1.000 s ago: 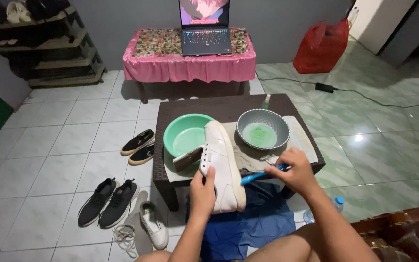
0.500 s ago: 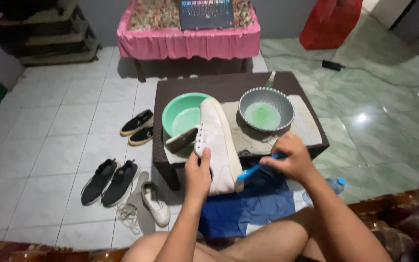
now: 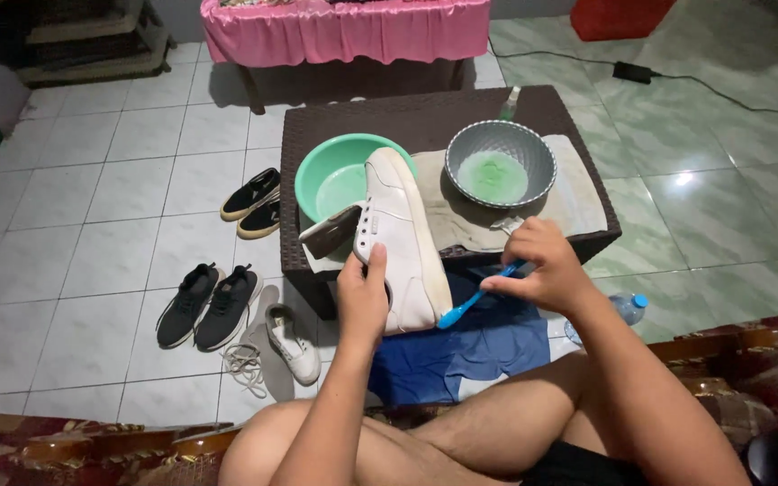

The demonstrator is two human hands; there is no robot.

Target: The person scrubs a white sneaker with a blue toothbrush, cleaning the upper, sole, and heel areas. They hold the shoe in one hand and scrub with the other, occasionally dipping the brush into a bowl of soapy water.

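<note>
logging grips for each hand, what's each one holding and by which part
The left hand grips the white sneaker at its heel end, thumb on the upper. The right hand pinches the blue toothbrush by its handle, head at the sneaker's sole edge.

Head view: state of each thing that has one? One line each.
left hand: gripping the white sneaker
right hand: gripping the blue toothbrush
white sneaker: held up, tilted, laces out
blue toothbrush: head at the sneaker's sole edge
green basin: upright, holds water
grey bowl: upright, holds green liquid
plastic bottle: lying on the floor, capped
second white sneaker: on the floor, unlaced
</note>
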